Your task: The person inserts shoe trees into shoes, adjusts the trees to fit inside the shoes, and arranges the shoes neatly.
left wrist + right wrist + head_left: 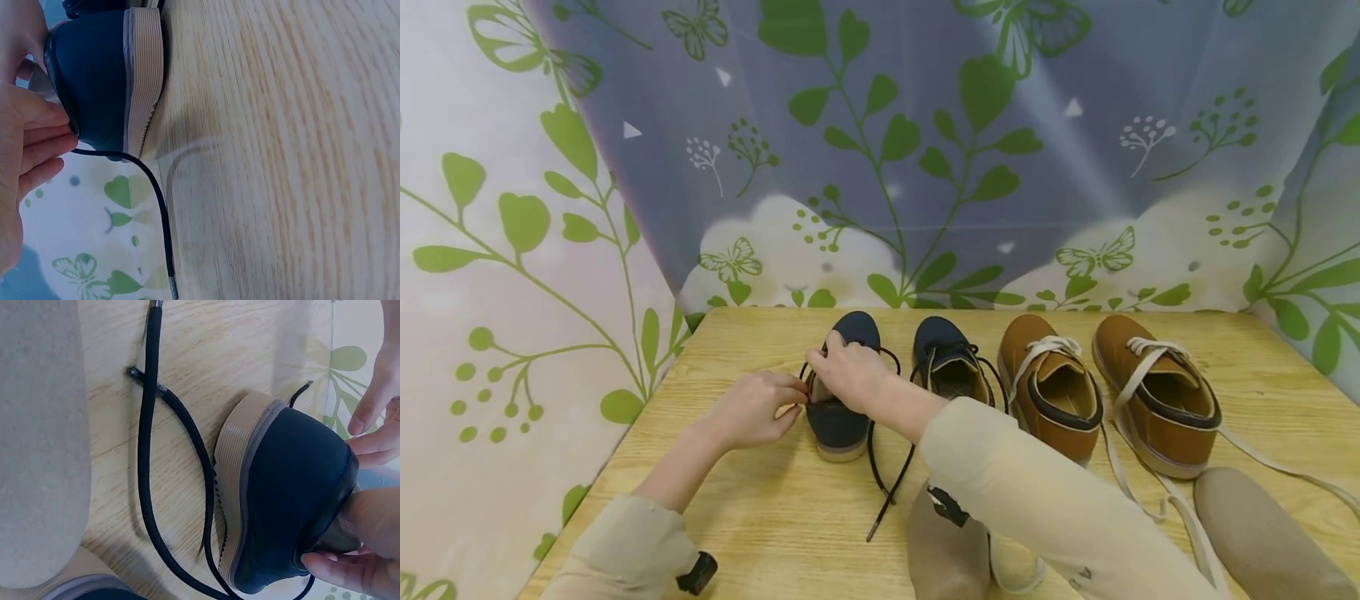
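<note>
A navy lace-up shoe [838, 429] stands on the table with its heel towards me and black laces [880, 479] loose beside it. My left hand [760, 408] is at its left side, thumb and fingertips at the collar edge. Over the shoe's opening, my right hand [857, 375] has its fingers curled at a grey-tan insole [337, 536] tucked inside. Part of that insole is covered by the fingers. In the left wrist view, the left hand [37, 137] meets the collar near a hanging lace [164, 212].
To the right stand another navy shoe [936, 342] and two brown shoes, one nearer [1026, 350] and one farther right [1165, 417], with loose white laces [1195, 525]. Two tan insoles lie in front, one near my right sleeve [951, 546], one at the right [1270, 533]. A leaf-patterned cloth [887, 167] hangs behind.
</note>
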`<state>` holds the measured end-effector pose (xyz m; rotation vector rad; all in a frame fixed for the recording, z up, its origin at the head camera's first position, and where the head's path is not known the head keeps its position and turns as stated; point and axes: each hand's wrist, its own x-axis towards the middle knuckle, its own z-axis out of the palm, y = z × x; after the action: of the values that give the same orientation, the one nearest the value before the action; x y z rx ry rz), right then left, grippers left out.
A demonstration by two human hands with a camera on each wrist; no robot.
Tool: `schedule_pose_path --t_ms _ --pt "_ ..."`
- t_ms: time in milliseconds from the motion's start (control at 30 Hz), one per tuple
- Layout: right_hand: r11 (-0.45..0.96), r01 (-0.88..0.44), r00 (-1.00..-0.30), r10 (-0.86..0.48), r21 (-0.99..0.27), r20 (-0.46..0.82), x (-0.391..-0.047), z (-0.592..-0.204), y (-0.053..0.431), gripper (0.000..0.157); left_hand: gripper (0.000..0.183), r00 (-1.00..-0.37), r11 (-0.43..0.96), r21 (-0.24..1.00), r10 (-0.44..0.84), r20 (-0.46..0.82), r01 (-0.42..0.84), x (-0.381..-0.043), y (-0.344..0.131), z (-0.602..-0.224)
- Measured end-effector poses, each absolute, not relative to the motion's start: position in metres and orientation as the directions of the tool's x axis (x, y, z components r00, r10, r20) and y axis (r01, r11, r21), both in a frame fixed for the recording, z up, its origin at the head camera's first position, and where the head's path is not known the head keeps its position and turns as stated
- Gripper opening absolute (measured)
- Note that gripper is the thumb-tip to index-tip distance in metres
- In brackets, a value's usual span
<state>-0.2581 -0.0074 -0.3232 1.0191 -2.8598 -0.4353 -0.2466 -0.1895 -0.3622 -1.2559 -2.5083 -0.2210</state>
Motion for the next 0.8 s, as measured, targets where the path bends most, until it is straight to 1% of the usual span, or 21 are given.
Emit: schedule_pose_path --t_ms 233,333,567,800 --pt "0.729 -0.603 -0.774 -0.632 0.325 -0.018 -0.2593 -0.3244 -0.0081 0.025 0.009 -0.561 0.6 -0.005 0.75 0.35 0.8 -0.2466 -0.1883 -0.3614" --pt "0.73 -0.604 -0.774 -0.633 0.32 -0.018 -0.2597 -0.3245 -0.0081 0.025 0.009 -0.559 0.599 -0.011 0.752 0.349 0.8 -0.2467 -0.188 -0.361" --pt "0.738 -0.604 -0.778 -0.627 0.301 -0.026 -0.2598 -0.3242 -0.0084 0.024 0.008 -0.53 0.591 -0.074 0.766 0.364 0.803 -0.2477 -0.187 -0.3606" --pt "0.749 -0.603 -0.783 -0.622 0.275 -0.022 -0.2597 -0.3253 -0.0105 0.022 0.007 -0.516 0.59 -0.112 0.771 0.374 0.8 -0.2462 -0.1873 -0.3619"
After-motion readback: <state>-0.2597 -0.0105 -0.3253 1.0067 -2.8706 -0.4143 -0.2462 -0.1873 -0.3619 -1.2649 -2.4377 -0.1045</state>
